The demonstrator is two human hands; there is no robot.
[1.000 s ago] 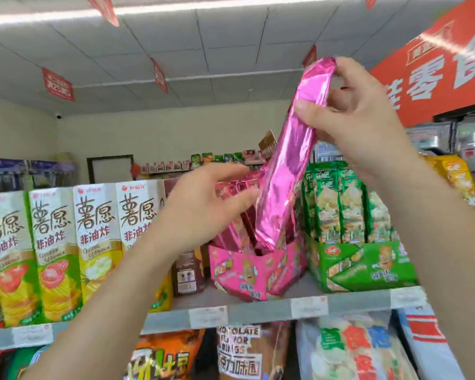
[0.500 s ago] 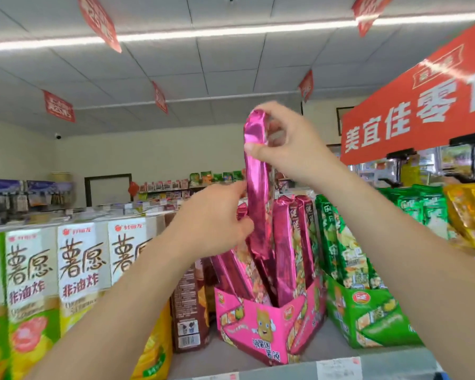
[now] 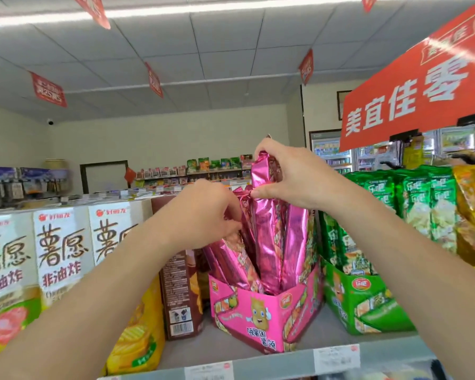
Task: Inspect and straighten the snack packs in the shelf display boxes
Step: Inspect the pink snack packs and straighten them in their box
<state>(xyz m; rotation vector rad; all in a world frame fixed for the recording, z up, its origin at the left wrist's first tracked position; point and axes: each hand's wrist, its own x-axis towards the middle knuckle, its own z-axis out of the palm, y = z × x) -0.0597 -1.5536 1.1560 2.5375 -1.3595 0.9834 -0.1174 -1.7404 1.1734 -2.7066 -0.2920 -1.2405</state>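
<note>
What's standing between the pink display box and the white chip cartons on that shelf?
A brown carton stands upright between the pink box and the white cartons, its barcode side facing the head camera.

The tall pink foil pack (image 3: 266,231) stands upright in the pink display box (image 3: 261,316), its top pinched in your right hand (image 3: 291,174). Beside it, the leaning pink packs (image 3: 231,260) tilt left, gripped by your left hand (image 3: 203,215). Green packs (image 3: 414,207) fill the green display box (image 3: 368,305).
</note>
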